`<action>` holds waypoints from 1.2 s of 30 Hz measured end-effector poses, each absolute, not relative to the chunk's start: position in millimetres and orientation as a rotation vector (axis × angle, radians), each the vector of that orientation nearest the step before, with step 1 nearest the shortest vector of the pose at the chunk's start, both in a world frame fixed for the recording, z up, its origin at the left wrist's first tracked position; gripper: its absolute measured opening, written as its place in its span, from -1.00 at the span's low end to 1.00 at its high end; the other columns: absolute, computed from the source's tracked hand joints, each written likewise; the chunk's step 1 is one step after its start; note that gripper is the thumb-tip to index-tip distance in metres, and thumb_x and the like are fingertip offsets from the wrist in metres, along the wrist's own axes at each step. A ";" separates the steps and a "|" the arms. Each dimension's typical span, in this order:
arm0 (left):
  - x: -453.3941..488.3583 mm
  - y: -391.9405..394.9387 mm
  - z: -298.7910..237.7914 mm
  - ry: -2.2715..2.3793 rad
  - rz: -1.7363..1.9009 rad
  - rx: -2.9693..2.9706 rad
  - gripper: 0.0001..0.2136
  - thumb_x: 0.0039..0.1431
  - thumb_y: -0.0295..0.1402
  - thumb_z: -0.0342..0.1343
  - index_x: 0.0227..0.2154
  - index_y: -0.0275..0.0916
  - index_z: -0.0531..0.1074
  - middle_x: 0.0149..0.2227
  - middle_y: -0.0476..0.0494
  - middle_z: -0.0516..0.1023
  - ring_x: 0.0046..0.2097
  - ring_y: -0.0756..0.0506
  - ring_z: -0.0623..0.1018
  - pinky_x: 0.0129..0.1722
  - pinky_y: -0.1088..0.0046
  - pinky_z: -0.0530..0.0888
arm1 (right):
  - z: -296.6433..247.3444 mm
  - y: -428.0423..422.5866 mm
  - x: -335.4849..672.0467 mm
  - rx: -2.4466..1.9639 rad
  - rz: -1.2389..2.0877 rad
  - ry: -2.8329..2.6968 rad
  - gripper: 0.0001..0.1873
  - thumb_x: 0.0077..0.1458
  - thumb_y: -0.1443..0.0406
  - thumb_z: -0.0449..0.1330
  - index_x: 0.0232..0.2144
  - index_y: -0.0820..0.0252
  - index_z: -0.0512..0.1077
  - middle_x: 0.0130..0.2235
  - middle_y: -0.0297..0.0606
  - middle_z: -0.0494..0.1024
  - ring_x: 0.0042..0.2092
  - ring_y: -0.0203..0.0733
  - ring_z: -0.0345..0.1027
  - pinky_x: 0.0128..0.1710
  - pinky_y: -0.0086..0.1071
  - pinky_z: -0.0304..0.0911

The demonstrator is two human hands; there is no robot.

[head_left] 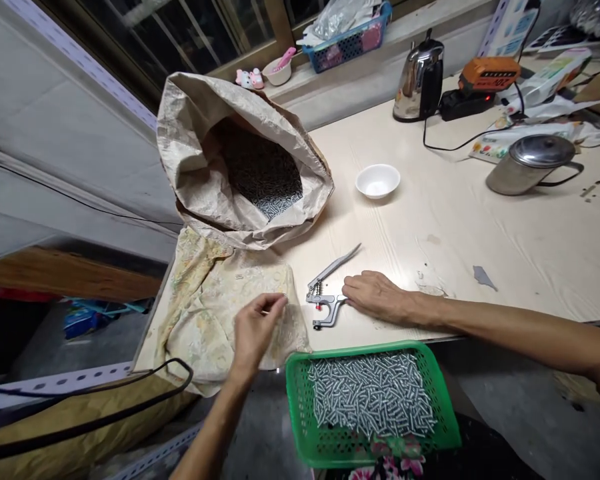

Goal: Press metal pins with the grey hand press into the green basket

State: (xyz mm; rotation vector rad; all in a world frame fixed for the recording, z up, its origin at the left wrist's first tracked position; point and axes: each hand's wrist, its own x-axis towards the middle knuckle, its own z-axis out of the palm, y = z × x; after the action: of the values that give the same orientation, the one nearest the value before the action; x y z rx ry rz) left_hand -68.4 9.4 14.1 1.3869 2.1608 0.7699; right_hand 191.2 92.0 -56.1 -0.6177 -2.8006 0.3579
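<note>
My left hand (256,327) hovers over a pale patterned cloth (210,300) at the table's near left, fingers pinched on something small that I cannot make out. My right hand (375,295) lies on the table with curled fingers touching the handle of silver snap pliers (327,293), which rest on the tabletop. A green plastic basket (300,407) full of small silver metal pins sits on my lap at the table's front edge. Behind the cloth stands an open paper sack (195,167) holding many more metal pins.
A small white bowl (378,181) sits mid-table. Farther right are a steel kettle (420,80), an orange battery charger (487,73), a lidded steel pot (530,163) and papers. A blue basket (347,40) stands on the window ledge. A black cord (130,393) loops at lower left.
</note>
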 end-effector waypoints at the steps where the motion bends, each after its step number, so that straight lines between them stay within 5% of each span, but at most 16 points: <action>1: -52.7 3.4 10.2 2.095 0.823 1.338 -0.69 0.00 -0.08 0.16 -0.39 -0.25 0.57 -0.40 -0.11 0.63 -0.38 -0.08 0.54 -0.34 0.45 0.44 | -56.7 93.8 191.9 -0.611 0.303 -2.792 -0.79 0.29 0.41 -0.07 -0.36 0.21 0.31 -0.35 -0.27 0.41 -0.40 -0.26 0.10 -0.39 -0.33 -0.03; 15: -12.1 -6.7 -25.6 2.021 0.851 1.235 -0.70 -0.02 -0.10 0.17 -0.42 -0.26 0.59 -0.39 -0.13 0.61 -0.32 -0.10 0.55 -0.29 0.43 0.42 | -55.2 97.5 193.6 -0.526 0.004 -2.719 -0.78 0.28 0.48 -0.11 -0.32 0.20 0.28 -0.38 -0.31 0.37 -0.44 -0.31 0.10 -0.47 -0.32 -0.11; 23: -20.6 5.4 -16.0 1.987 0.532 1.204 -0.63 -0.14 -0.02 0.16 -0.53 -0.29 0.54 -0.58 -0.09 0.52 -0.52 -0.05 0.45 -0.50 0.47 0.32 | -55.7 99.1 192.8 -0.576 0.177 -2.804 -0.78 0.28 0.48 -0.11 -0.30 0.20 0.29 -0.30 -0.29 0.42 -0.42 -0.31 0.11 -0.49 -0.32 -0.15; 29: -25.6 12.4 -14.1 1.848 0.410 1.007 -0.61 -0.24 -0.01 0.23 -0.56 -0.31 0.50 -0.69 -0.01 0.42 -0.62 0.03 0.36 -0.57 0.51 0.26 | -52.1 103.5 194.6 -0.613 0.333 -2.819 -0.89 0.28 0.30 0.03 -0.24 0.19 0.34 -0.17 -0.22 0.46 -0.26 -0.21 0.25 -0.33 -0.32 0.10; 33: -25.8 15.2 -14.6 1.852 0.339 1.014 -0.64 -0.25 -0.04 0.28 -0.61 -0.30 0.47 -0.72 0.01 0.41 -0.65 0.05 0.34 -0.61 0.54 0.21 | -41.6 117.4 203.6 -0.689 0.336 -2.697 -0.30 0.05 -0.05 0.25 0.07 0.28 0.26 0.20 0.11 0.22 0.15 0.12 0.10 0.04 -0.02 0.10; 36: -24.0 15.5 -11.8 1.853 0.336 0.963 -0.66 -0.23 -0.08 0.30 -0.59 -0.30 0.48 -0.71 0.02 0.41 -0.65 0.05 0.35 -0.61 0.55 0.24 | -42.3 128.9 209.3 -0.751 0.384 -2.719 -0.01 -0.10 -0.17 0.29 0.19 0.32 0.15 0.26 0.22 0.11 0.26 0.28 -0.08 0.12 0.12 -0.01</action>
State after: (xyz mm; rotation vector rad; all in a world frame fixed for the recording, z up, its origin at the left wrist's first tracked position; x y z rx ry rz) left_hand -24.0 15.5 -11.8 0.9627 1.8535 0.3357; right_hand 209.3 128.9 -42.3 -0.7513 -2.7188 0.3842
